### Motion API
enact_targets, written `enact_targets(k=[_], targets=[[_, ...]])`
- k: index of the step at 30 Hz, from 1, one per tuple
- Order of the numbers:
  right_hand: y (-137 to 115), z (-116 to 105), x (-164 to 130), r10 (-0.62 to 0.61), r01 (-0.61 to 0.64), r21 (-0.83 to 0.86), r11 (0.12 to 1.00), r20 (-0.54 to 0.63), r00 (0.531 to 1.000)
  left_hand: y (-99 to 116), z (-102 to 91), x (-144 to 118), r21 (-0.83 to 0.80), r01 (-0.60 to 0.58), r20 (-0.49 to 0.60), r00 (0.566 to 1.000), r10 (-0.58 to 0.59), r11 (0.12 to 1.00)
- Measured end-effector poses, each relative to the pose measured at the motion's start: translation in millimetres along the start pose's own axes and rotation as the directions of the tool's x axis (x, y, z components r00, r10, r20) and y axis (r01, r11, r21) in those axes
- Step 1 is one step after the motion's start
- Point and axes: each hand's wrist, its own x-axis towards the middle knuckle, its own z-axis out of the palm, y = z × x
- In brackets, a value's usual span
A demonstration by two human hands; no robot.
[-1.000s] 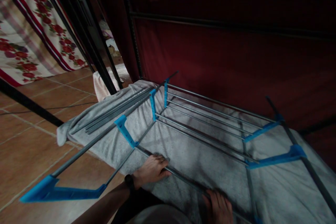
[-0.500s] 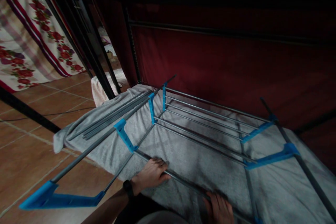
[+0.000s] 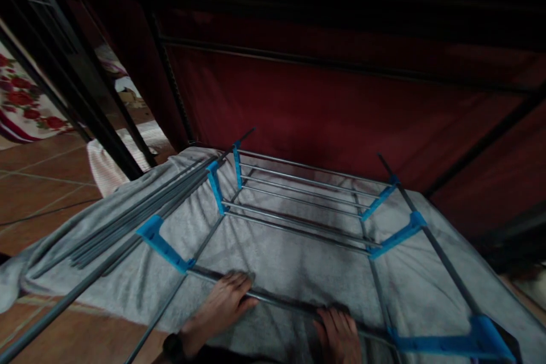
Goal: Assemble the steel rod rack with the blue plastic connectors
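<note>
Head view, as we read it: grey towel (image 3: 277,261) spread under a metal rack frame (image 3: 298,205) with blue joints (image 3: 164,244); loose rods (image 3: 140,210) bundled at centre left; dark red cloth wall (image 3: 319,102) behind; tiled floor (image 3: 38,182) at left. Left hand (image 3: 224,304), lower centre, fingers together, laid flat over the near rail (image 3: 285,302). Right hand (image 3: 339,333), bottom edge, fingers curled on the same rail. The rail runs left to right, dropping slightly rightward.
</note>
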Motion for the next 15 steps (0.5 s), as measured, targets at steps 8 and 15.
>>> enact_targets(k=[8, 15], targets=[[-0.6, 5.1, -3.2, 0.026, -0.026, 0.01, 1.0, -0.038, 0.999, 15.8, 2.2, -1.5, -0.026, 0.003, -0.056, 0.998, -0.005, 1.0], [-7.0, 5.1, 1.6, 0.052, -0.059, -0.083, 0.995, -0.09, 0.995, 26.9, 6.6, -20.0, 0.04, 0.078, -0.121, 0.99, -0.072, 0.996]])
